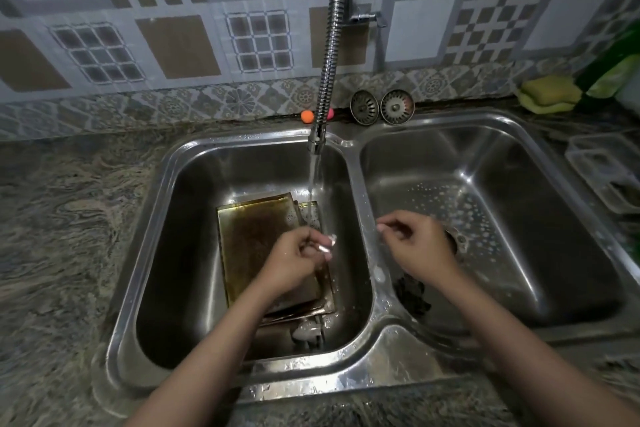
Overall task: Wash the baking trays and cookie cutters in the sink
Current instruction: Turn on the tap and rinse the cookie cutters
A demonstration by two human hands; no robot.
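two bare hands work over a double steel sink (360, 184) set in a mottled stone surface (69, 218). the left hand (294, 258) pinches a small shiny metal piece (327, 244), seemingly a cookie cutter, in the stream from a coiled flexible tap (330, 45). the right hand (420, 244) hovers over the divider and the right basin, fingers loosely curled with thumb and forefinger close together; whether it holds anything cannot be told. a stack of browned baking trays (252, 236) lies flat on the floor of the left basin, beneath the left hand, and more small metal bits (306, 331) sit near the drain below it. suds fleck the right basin, where a dark scrubber (412, 295) rests. two strainers (381, 107) lean against the tiled wall, and a yellow sponge (550, 90) sits at the far right.

the cutter is judged light, rigid, thin-edged and slippery when wet, best pinched across its flat sides. the trays look stiff and greasy; a raised rim on a long side seems the surest hold.
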